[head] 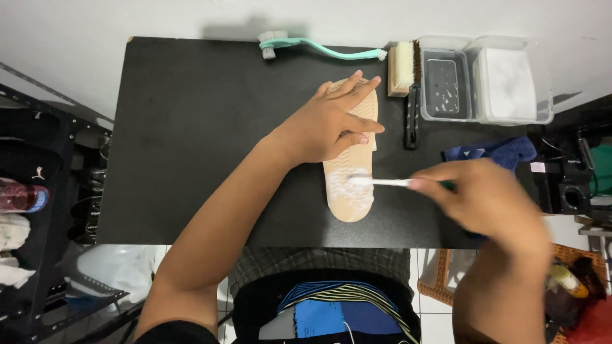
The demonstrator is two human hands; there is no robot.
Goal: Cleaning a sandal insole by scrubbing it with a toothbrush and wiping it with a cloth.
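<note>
Head view: left hand [325,127] pressed flat, fingers spread open, on the upper half of a beige sandal sole [350,185] lying lengthwise on the black table [191,140]. Right hand [488,197] (blurred) with grip closed around a small white brush [376,182], bristle end touching the foamy lower part of the sole. Along the far edge: a teal long-handled brush [319,48], a wooden scrub brush [403,67], two clear tubs [484,79], a blue cloth [494,153] beside them.
</note>
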